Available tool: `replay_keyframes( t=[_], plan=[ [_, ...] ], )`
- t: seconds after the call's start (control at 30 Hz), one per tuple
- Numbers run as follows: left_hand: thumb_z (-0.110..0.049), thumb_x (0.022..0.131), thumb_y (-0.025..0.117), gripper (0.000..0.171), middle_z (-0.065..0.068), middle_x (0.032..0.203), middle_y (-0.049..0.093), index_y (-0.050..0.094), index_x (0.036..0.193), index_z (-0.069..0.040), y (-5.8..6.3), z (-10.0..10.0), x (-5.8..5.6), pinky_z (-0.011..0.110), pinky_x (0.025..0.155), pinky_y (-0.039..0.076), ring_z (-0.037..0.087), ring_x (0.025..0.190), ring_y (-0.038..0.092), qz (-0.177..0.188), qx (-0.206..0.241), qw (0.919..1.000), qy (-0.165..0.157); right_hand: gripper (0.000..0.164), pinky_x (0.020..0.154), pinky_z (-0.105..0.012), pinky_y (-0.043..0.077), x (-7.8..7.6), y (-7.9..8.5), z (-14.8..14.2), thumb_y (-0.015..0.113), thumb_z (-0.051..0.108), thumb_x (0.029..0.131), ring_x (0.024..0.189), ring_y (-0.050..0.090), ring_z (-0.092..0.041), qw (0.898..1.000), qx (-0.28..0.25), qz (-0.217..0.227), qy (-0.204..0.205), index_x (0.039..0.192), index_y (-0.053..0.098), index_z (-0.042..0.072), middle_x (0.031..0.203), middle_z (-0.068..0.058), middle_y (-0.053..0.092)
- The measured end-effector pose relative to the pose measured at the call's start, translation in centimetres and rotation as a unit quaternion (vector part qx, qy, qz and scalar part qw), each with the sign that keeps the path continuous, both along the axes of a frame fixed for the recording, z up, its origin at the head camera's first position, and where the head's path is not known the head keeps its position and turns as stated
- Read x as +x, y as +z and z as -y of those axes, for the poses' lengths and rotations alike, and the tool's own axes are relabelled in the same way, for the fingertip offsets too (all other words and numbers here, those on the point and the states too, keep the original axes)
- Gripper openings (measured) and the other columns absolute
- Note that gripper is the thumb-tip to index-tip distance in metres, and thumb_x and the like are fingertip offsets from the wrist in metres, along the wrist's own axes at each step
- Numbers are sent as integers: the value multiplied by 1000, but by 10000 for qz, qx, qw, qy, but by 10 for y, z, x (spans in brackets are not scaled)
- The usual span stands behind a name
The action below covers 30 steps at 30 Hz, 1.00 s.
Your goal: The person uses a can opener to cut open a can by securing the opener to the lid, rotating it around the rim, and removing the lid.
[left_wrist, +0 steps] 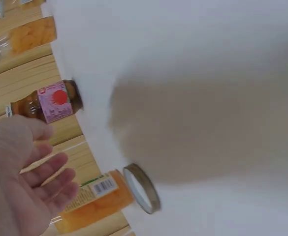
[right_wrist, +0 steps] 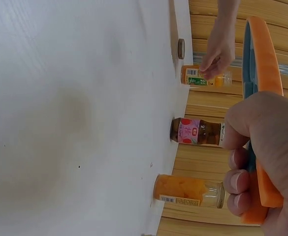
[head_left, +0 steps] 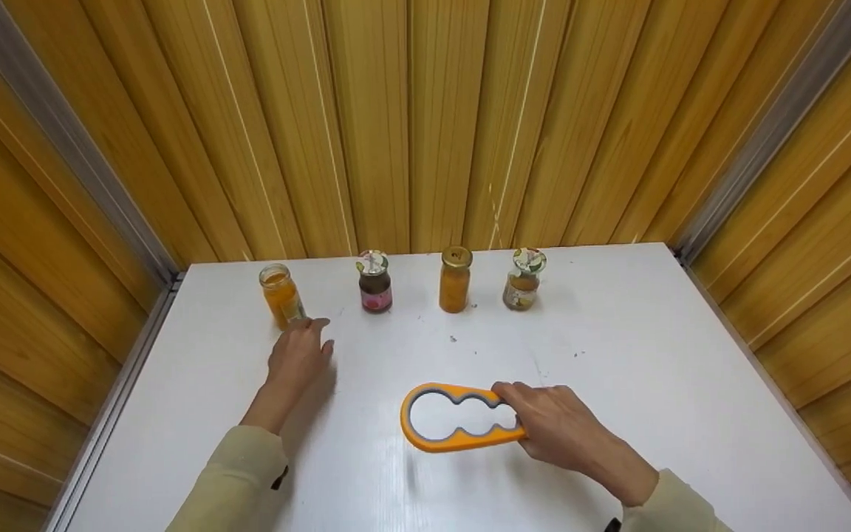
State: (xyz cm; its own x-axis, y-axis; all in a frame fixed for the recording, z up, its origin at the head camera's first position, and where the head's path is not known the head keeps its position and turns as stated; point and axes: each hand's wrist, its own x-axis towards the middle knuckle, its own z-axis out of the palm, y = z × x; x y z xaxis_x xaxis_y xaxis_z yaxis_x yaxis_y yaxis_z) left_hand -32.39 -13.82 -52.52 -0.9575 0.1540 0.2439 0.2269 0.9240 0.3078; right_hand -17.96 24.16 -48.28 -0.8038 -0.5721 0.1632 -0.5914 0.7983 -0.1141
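My left hand (head_left: 300,353) hovers by an uncapped glass jar (head_left: 281,297) of orange contents at the left of the row, its fingers loosely bent around nothing. Right beside that jar's base, a round metal lid (left_wrist: 153,194) lies on the white table; the hand hides it in the head view. With my right hand (head_left: 562,427) I grip one end of an orange jar opener (head_left: 455,443) lined in grey, held over the table's near middle. Its widest loop points left.
Three capped jars stand along the back: a dark one with a pink label (head_left: 376,292), an orange one with a gold lid (head_left: 454,284), and a pale one with a patterned lid (head_left: 521,288). Wood-look panels (head_left: 440,125) rise behind the table (head_left: 617,355). Small dark specks dot its surface.
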Motion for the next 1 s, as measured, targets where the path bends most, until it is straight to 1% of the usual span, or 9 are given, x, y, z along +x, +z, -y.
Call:
replay_keyframes(
  t=[0.07, 0.13, 0.27, 0.37, 0.5, 0.6, 0.67, 0.83, 1.0],
  plan=[
    [-21, 86, 66, 42, 17, 115, 58, 57, 124, -7, 6, -7, -9, 48, 86, 47, 34, 103, 56, 465, 386, 9982, 20, 56, 50, -19, 42, 0, 0, -1, 74, 11, 71, 54, 46, -3, 10000, -12, -6, -7, 118, 45, 22, 92, 9, 63],
    [-22, 87, 65, 46, 15, 118, 57, 52, 129, -9, 11, -14, -18, 48, 89, 46, 33, 108, 54, 775, 725, 9944, 17, 56, 49, -18, 40, -1, 0, -2, 73, 10, 71, 53, 45, -3, 9999, -2, -110, 3, 117, 46, 22, 90, 10, 63],
    [-22, 88, 64, 56, 11, 129, 51, 41, 138, -11, 16, -28, -33, 46, 98, 38, 29, 119, 46, 1025, 1458, 9839, -144, 54, 46, -17, 38, -2, 0, -4, 72, 9, 69, 51, 43, -3, 9996, 3, -285, 25, 115, 47, 22, 86, 10, 62],
    [-21, 89, 62, 62, 11, 136, 45, 33, 143, -11, 16, -37, -43, 45, 103, 32, 28, 126, 39, 1067, 2166, 9701, -224, 52, 47, -18, 39, -3, 0, -5, 71, 10, 69, 53, 44, -3, 9995, 0, -328, 27, 115, 48, 21, 86, 10, 61],
    [-21, 89, 62, 70, 14, 142, 35, 23, 146, -10, 14, -46, -54, 45, 105, 29, 28, 130, 34, 1309, 2972, 9458, 21, 52, 51, -19, 42, -4, 1, -3, 70, 10, 70, 59, 49, -5, 9994, -73, -324, 119, 116, 48, 21, 89, 10, 61],
    [-24, 89, 62, 76, 13, 147, 28, 16, 148, -12, 12, -54, -62, 44, 106, 28, 28, 133, 28, 1622, 3227, 9323, 207, 53, 52, -20, 43, -4, 2, -2, 70, 10, 69, 61, 50, -6, 9991, -126, -360, 206, 117, 48, 19, 88, 8, 61],
    [-24, 89, 62, 78, 14, 149, 24, 13, 149, -12, 11, -59, -67, 45, 107, 26, 29, 134, 25, 1748, 3328, 9264, 199, 54, 52, -21, 43, -4, 2, -2, 71, 10, 69, 62, 50, -6, 9989, -131, -388, 220, 117, 48, 19, 87, 8, 60],
    [-20, 88, 63, 80, 15, 151, 19, 11, 149, -11, 6, -69, -80, 44, 108, 23, 31, 136, 22, 1816, 3616, 9142, 209, 55, 53, -20, 43, -1, 2, 0, 71, 11, 69, 62, 48, -5, 9993, -91, -326, 139, 118, 48, 21, 87, 10, 58],
    [-23, 86, 67, 87, 11, 154, 11, 8, 150, -14, 0, -73, -89, 43, 111, 16, 27, 139, 11, 1920, 3878, 9002, 496, 57, 53, -20, 44, 1, 2, 0, 72, 11, 68, 61, 48, -5, 9996, -134, -204, 125, 118, 47, 21, 89, 10, 59]
  ],
)
